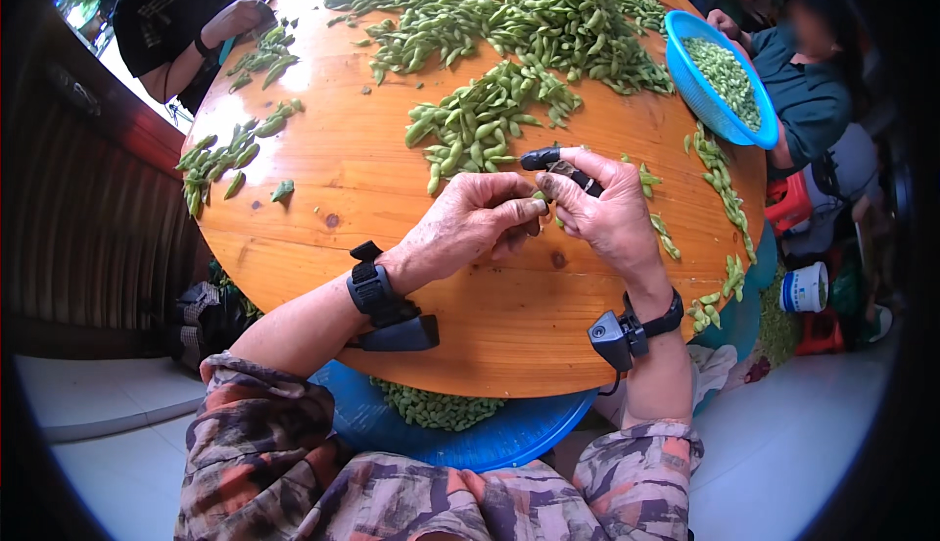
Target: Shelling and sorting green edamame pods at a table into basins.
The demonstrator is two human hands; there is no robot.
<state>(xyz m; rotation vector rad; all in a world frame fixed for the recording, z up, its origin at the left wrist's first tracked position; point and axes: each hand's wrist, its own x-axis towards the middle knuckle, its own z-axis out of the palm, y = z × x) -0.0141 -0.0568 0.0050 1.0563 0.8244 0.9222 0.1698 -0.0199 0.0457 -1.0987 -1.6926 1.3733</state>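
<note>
Over the near middle of the wooden table, my two hands meet fingertip to fingertip. My left hand (480,216) pinches a small green soybean pod (541,196), mostly hidden by the fingers. Close against it, my right hand (609,210) is closed at the same pod, thumb pressed toward the fingers. Black wrapping covers the tip of its index finger, and another dark band sits by the thumb. Just beyond my hands lies a small heap of soybean pods (480,125). Below the table edge, a blue basin (534,433) at my lap holds many green pods or beans.
A large pod pile (548,17) covers the far side of the round table (333,179). A tilted blue basket (676,61) of shelled beans stands far right. Loose pods (220,161) lie left, others along the right edge. Two people sit across, left and right. A white bucket (805,288) stands right.
</note>
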